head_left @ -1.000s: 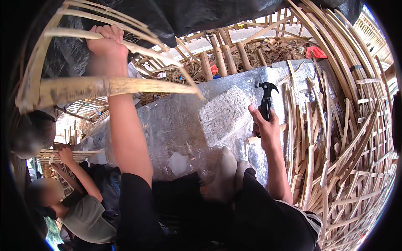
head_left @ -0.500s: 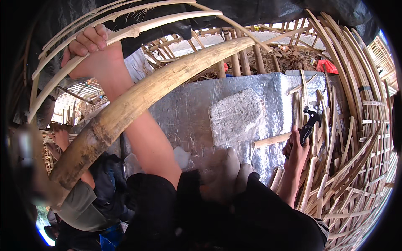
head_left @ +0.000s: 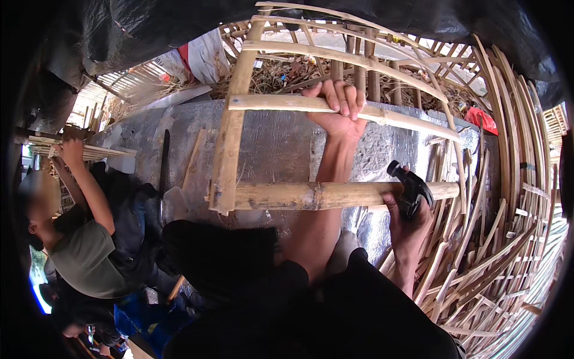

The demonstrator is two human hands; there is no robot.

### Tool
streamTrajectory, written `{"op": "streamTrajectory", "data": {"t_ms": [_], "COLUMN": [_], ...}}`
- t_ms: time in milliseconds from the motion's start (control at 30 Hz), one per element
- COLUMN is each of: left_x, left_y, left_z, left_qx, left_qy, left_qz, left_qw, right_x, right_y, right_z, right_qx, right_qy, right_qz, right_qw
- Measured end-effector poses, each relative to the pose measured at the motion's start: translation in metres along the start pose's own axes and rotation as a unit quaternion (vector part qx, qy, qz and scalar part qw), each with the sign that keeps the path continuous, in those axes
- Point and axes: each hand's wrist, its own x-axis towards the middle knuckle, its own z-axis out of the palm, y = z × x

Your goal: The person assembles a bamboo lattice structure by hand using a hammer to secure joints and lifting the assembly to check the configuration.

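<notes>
A ladder-like bamboo frame (head_left: pixel 229 143) hangs over the work area. Several split slats cross its upper part, and a thick round bamboo pole (head_left: pixel 281 196) forms its near side. My left hand (head_left: pixel 339 110) reaches up past the pole, its fingers wrapped over one slat (head_left: pixel 281 103). In my right hand (head_left: pixel 411 224) is a black claw hammer (head_left: pixel 412 190), held close to its head at the pole's right part. The right thumb lies against the pole; whether the hammer touches it I cannot tell. The hammer's handle is mostly hidden by the hand.
Silvery foil sheeting (head_left: pixel 269 155) covers the surface below, with a rough grey slab (head_left: pixel 371 152) partly behind the frame. Loose bamboo strips (head_left: pixel 442 251) pile up at right beside a curved slat wall (head_left: pixel 508 119). At left, a person in a green shirt (head_left: pixel 84 260) handles bamboo strips.
The bamboo frame has swung from a steep slant to nearly level and moved right, my left hand going with it. My right hand has brought the hammer leftward and down to the pole.
</notes>
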Motion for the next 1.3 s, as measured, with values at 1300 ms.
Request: {"op": "streamTrajectory", "data": {"t_ms": [1300], "left_x": [-0.128], "left_y": [0.216], "left_z": [0.012], "left_qx": [0.212], "left_qy": [0.209], "left_qz": [-0.347], "left_qw": [0.889], "right_x": [0.025], "right_y": [0.1], "right_z": [0.008], "right_qx": [0.035], "right_qy": [-0.155], "right_qz": [0.12], "right_qw": [0.98]}}
